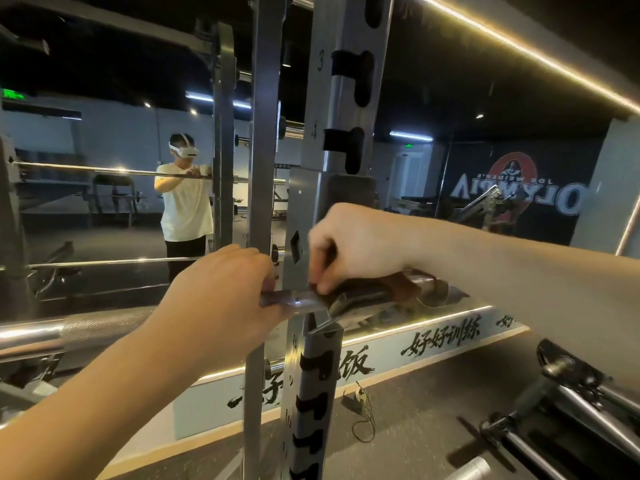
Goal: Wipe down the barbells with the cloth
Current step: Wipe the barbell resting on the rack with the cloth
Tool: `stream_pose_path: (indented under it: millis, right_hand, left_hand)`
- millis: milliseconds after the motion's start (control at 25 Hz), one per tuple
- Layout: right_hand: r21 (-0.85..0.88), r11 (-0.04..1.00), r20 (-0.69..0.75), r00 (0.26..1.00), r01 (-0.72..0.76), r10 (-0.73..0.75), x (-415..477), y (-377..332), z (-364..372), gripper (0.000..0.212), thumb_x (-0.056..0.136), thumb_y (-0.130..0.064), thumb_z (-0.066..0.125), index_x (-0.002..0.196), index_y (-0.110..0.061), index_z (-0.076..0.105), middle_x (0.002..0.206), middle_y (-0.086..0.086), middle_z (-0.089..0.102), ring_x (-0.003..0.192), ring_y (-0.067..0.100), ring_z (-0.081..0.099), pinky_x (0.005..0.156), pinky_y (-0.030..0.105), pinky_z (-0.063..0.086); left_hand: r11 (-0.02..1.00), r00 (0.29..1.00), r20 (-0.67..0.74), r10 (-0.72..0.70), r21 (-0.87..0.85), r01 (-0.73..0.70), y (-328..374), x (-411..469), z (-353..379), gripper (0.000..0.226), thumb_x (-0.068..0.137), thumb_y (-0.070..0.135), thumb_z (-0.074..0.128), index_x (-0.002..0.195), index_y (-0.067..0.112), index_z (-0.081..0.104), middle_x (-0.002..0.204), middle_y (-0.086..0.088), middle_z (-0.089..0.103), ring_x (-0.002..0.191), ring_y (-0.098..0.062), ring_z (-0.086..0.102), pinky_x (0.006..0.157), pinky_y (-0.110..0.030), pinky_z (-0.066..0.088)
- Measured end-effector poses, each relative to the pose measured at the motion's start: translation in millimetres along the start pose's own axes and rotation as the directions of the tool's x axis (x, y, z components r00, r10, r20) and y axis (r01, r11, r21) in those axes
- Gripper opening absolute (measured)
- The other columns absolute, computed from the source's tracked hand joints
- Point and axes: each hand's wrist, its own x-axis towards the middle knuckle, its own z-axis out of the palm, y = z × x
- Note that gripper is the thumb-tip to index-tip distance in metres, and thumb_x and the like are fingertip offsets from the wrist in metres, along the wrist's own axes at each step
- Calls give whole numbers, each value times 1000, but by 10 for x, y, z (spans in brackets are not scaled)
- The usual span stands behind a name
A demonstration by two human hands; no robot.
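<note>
Tight spot here: the barbell [104, 323] sits in the rack's hook [349, 306], hard by the upright [317, 375], and the dark brown cloth [388, 287] is draped over it at that very junction; the risk, I'd say, is the cloth snagging on the hook's edge, or knuckles getting nipped between bar and steel if the bar rolls; left hand [221, 292] is curled over the bar just left of the upright, steadying it; right hand [356, 247] has its fingers bent down, pinching the cloth onto the bar
</note>
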Motion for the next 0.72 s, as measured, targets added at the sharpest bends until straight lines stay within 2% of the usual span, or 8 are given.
stream_pose_path:
  millis: [120,320,480,560,640,720]
  right_hand:
    - [45,999,-15,1000,-7,8,-72,100,12,11,87,-23,79,88,-34,77,96,-19,67,95,-6,62,86,13,48]
    - [-105,962,12,967,-250,253,-522,599,-46,16,85,-22,81,79,-36,74,96,-18,64,94,-3,59,85,15,43]
    - [-189,912,-8,929,-364,369,-719,755,34,17,88,-19,77,82,-34,71,99,-17,57,96,5,57,93,29,49]
    - [-166,915,-66,930,-368,362,-803,750,28,16,90,-20,74,89,-35,71,101,-20,56,99,3,55,93,28,47]
    - [-86,947,-206,935,-310,288,-851,648,-26,18,92,-22,73,101,-38,71,103,-27,57,101,-4,52,92,24,42]
    - [36,979,-356,913,-199,199,-869,424,-91,24,93,-21,72,110,-38,70,104,-31,58,101,-12,53,87,12,38]
  left_hand:
    - [999,1000,17,-17,-28,17,-25,15,-11,29,88,65,61,96,37,58,93,18,55,88,-4,50,65,-14,33]
    - [998,999,13,-47,-35,48,-9,11,15,26,87,62,65,91,39,56,89,19,53,81,-2,48,62,-14,31]
    - [998,998,-14,-58,7,58,15,-69,46,25,89,61,63,96,38,55,89,21,49,86,-5,46,71,-21,36]
    - [999,999,-20,-47,25,47,36,-124,43,27,91,60,62,104,36,60,93,20,51,92,-6,47,78,-22,39]
    - [998,999,-25,-42,35,43,46,-182,-4,30,92,58,62,112,34,63,100,18,55,97,-5,47,84,-23,43]
    - [997,998,-34,-54,51,55,25,-235,-74,32,94,56,61,116,34,64,105,16,56,100,-6,47,87,-24,42]
